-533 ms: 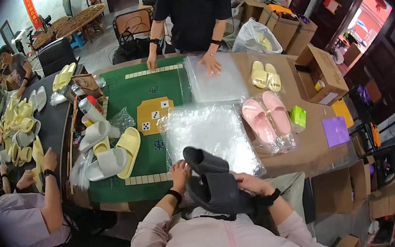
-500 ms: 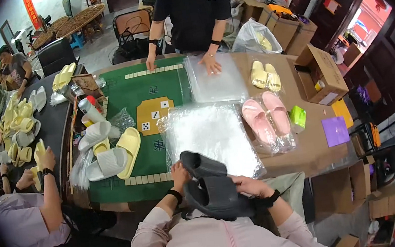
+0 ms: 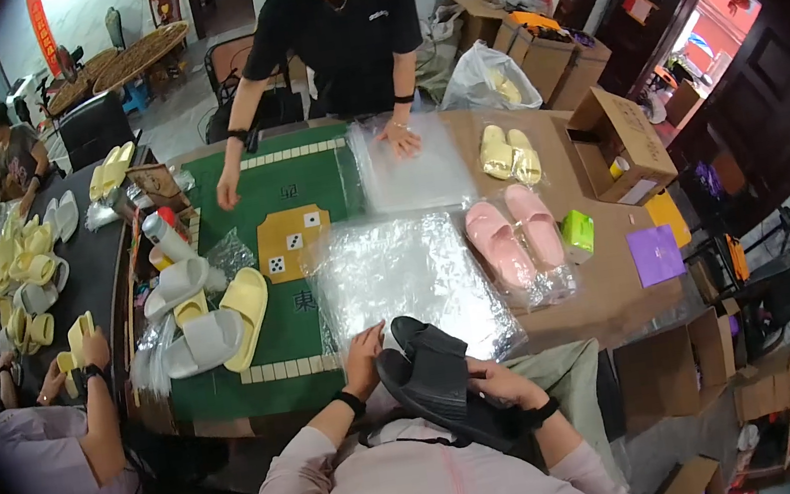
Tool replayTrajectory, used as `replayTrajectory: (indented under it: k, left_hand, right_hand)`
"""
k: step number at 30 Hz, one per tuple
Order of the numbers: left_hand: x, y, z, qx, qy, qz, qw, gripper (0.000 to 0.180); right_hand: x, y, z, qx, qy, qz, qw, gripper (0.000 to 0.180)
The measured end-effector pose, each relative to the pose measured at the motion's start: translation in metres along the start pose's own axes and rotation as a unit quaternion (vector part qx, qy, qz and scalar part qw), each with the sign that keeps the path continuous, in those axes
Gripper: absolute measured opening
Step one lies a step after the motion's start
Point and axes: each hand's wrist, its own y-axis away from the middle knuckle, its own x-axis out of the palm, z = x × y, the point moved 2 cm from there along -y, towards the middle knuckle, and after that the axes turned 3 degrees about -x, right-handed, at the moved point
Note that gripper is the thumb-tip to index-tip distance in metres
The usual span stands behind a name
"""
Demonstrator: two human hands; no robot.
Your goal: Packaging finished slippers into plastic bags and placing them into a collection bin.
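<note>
A pair of dark grey slippers (image 3: 431,383) is pressed together, tilted, over the near table edge in front of my chest. My right hand (image 3: 505,380) is closed round their right side. Beside their left edge, my left hand (image 3: 363,361) has its fingers stretched toward the near edge of the stacked clear plastic bags (image 3: 399,277). Whether its fingertips touch the top bag cannot be made out. Right of the bags lie pink slippers (image 3: 518,235) in clear wrapping, with yellow slippers (image 3: 509,155) farther back.
White slippers (image 3: 204,341) and a yellow slipper (image 3: 247,318) lie on the green mat (image 3: 276,188). Across the table a person (image 3: 335,33) rests a hand on another bag stack (image 3: 421,178). An open carton (image 3: 639,152), green box (image 3: 577,234) and purple card (image 3: 655,256) are at right.
The two grey slippers have come together into one stack. My left hand has let go of the upper slipper. The person opposite has swung one arm out to the left.
</note>
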Motion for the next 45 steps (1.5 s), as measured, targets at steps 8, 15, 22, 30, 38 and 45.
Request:
replayTrajectory:
  k: [8, 15, 22, 30, 38, 45]
  left_hand:
    - [0.002, -0.003, -0.028, -0.015, 0.040, -0.047, 0.998, 0.028]
    - [0.005, -0.003, -0.045, 0.019, 0.074, -0.038, 0.996, 0.032]
    - [0.005, 0.001, -0.053, 0.025, 0.076, -0.019, 0.997, 0.034]
    - [0.016, 0.003, -0.052, 0.095, 0.096, 0.094, 0.986, 0.033]
    - [0.014, 0.005, -0.064, 0.111, 0.155, 0.163, 0.968, 0.030]
    - [0.006, -0.004, -0.052, 0.081, 0.066, -0.006, 0.994, 0.049]
  right_hand:
    - [-0.010, -0.002, -0.042, -0.007, 0.232, -0.174, 0.957, 0.013]
    - [-0.009, -0.010, -0.042, -0.060, 0.304, -0.276, 0.910, 0.016]
    - [-0.004, -0.025, -0.044, -0.010, 0.353, -0.329, 0.876, 0.020]
    - [0.006, -0.039, -0.046, 0.007, 0.380, -0.216, 0.899, 0.022]
    - [0.003, -0.047, -0.062, 0.057, 0.343, -0.342, 0.873, 0.026]
    - [0.003, -0.068, -0.063, -0.037, 0.313, -0.373, 0.872, 0.030]
